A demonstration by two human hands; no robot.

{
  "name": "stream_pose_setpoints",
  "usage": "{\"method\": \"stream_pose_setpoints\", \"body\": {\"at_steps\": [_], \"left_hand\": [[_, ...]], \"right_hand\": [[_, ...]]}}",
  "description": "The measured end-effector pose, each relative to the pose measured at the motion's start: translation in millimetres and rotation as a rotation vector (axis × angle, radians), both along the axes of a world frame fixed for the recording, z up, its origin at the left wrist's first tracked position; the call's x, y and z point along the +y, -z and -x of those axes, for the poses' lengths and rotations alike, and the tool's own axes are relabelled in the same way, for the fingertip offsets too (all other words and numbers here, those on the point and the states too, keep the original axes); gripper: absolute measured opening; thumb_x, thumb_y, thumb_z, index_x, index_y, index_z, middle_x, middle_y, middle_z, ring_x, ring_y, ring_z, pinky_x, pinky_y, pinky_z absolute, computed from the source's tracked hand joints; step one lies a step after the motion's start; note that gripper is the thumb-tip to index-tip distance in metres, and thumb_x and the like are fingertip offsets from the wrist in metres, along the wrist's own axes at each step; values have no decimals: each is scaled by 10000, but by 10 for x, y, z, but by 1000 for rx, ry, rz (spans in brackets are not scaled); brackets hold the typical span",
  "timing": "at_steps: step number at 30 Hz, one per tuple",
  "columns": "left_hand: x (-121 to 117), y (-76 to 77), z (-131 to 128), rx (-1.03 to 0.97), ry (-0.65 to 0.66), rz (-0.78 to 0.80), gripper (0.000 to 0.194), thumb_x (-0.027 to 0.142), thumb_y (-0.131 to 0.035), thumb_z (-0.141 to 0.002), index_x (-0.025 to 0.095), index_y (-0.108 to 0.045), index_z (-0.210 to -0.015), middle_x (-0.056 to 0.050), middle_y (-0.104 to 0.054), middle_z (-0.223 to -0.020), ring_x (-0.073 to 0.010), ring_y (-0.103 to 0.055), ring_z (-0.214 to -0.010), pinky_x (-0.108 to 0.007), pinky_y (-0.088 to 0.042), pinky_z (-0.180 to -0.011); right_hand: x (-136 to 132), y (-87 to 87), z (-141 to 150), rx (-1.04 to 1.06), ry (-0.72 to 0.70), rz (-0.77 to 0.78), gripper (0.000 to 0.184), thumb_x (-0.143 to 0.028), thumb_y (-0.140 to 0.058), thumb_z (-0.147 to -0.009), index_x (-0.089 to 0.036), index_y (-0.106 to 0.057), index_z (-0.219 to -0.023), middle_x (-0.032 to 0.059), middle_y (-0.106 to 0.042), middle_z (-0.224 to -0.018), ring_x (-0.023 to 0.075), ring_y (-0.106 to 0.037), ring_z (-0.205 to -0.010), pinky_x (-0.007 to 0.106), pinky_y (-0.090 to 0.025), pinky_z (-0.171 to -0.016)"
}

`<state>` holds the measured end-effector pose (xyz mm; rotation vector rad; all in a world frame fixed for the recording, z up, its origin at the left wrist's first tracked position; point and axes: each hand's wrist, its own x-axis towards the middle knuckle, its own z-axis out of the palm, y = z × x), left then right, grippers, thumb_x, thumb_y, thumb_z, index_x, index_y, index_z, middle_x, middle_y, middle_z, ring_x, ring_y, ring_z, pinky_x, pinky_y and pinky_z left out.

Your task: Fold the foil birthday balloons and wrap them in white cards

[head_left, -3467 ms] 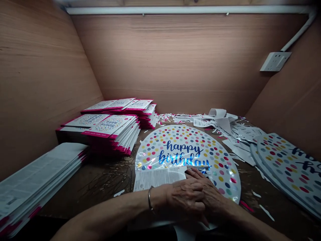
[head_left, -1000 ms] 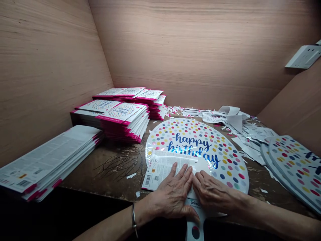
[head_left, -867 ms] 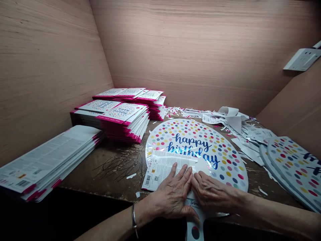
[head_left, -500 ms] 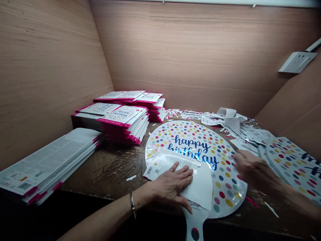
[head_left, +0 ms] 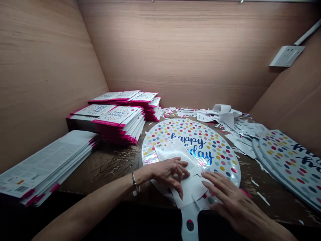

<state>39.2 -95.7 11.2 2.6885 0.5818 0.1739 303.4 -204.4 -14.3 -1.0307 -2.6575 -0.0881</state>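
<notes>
A flat round foil balloon [head_left: 213, 144] with coloured dots and blue "happy birthday" lettering lies on the worn table [head_left: 112, 164]. A folded white printed sheet [head_left: 173, 152] rests across its near half. My left hand [head_left: 170, 172] presses flat on that sheet, fingers stretched out. My right hand [head_left: 223, 195] lies open over the balloon's near edge, by the white neck [head_left: 189, 222] that hangs over the table's front.
Stacks of pink-edged printed cards [head_left: 117, 117] stand at the back left. A pile of white leaflets [head_left: 42, 164] lies at the near left. More dotted balloons [head_left: 288, 160] are stacked on the right, behind them paper scraps [head_left: 230, 120]. A wall socket [head_left: 286, 56] sits upper right.
The printed sheet has turned and shifted up over the lettering. My right hand went out to the right, then came back to the balloon's near edge. My left hand stayed on the sheet.
</notes>
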Motion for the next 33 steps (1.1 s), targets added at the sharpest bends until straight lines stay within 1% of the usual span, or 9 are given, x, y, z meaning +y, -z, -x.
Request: {"method": "stream_pose_setpoints", "body": {"at_steps": [3, 5, 10, 15, 19, 25, 28, 30, 33], "left_hand": [[-360, 79, 152, -12, 53, -102, 586, 640, -542, -753, 134, -630, -1033, -135, -528, -1250, -287, -373, -1262, -454, -191, -1095], [-624, 172, 255, -18, 4, -158, 654, 623, -527, -776, 78, -557, -1138, -189, -520, -1232, -311, -392, -1238, -487, -172, -1096], [-1011, 347, 351, -71, -105, -277, 324, 264, -429, -917, 44, -527, -1134, -170, -560, -1149, -293, -440, -1193, -492, -271, -1069], [-1000, 382, 299, -228, -185, -272, 204, 121, -388, -886, 84, -587, -916, -104, -608, -949, -205, -549, -1022, -437, -321, -1060], [-985, 432, 298, -229, -170, -345, 294, 311, -423, -916, 71, -583, -973, -132, -611, -984, -245, -559, -992, -491, -375, -1004], [-1029, 526, 316, -213, -98, -499, 276, 76, -362, -886, 57, -569, -1067, -143, -612, -1067, -277, -539, -1063, -535, -414, -953], [-1039, 535, 291, -243, -114, -515, 248, 86, -388, -887, 57, -577, -1045, -144, -615, -1054, -274, -546, -1052, -536, -416, -952], [-1037, 528, 280, -270, -138, -489, 223, 97, -401, -889, 63, -586, -1009, -137, -621, -1023, -257, -550, -1041, -513, -409, -971], [-1030, 505, 292, -309, -154, -406, 196, 124, -420, -895, 74, -594, -971, -110, -627, -967, -229, -548, -1023, -464, -390, -1006]], "right_hand": [[152, 124, 273, -53, -39, 10, 459, -322, -539, -852, -148, -477, -1272, 137, -452, -1333, 305, -448, -1198, 478, -464, -919], [121, 219, 351, -26, -51, -7, 389, -332, -530, -866, -165, -531, -1217, 137, -495, -1295, 300, -488, -1161, 460, -491, -883], [-3, 355, 329, 120, -98, -127, 250, -239, -425, -924, -196, -609, -1087, 100, -599, -1177, 242, -561, -1072, 406, -492, -863], [91, 285, 379, 155, -149, -107, 376, -127, -230, -956, -144, -601, -1017, 85, -649, -1046, 195, -600, -945, 364, -462, -852], [139, 138, 376, 170, -158, 64, 271, -295, -365, -952, -168, -603, -975, 81, -652, -971, 191, -604, -841, 340, -476, -777], [31, 100, 339, 167, -100, -43, 304, -342, -458, -903, -157, -575, -1114, 105, -630, -1104, 231, -580, -1000, 368, -469, -864], [11, 98, 517, 72, -86, -48, 475, -346, -473, -880, -82, -456, -1275, 173, -497, -1285, 309, -458, -1181, 509, -415, -939], [-34, 108, 644, 61, -180, -23, 533, -353, -473, -872, -40, -422, -1300, 191, -461, -1310, 336, -409, -1221, 568, -383, -954], [-198, 135, 666, 225, -280, 99, 346, -270, -441, -896, -182, -554, -1210, 85, -630, -1127, 226, -566, -1077, 390, -485, -914]]}}
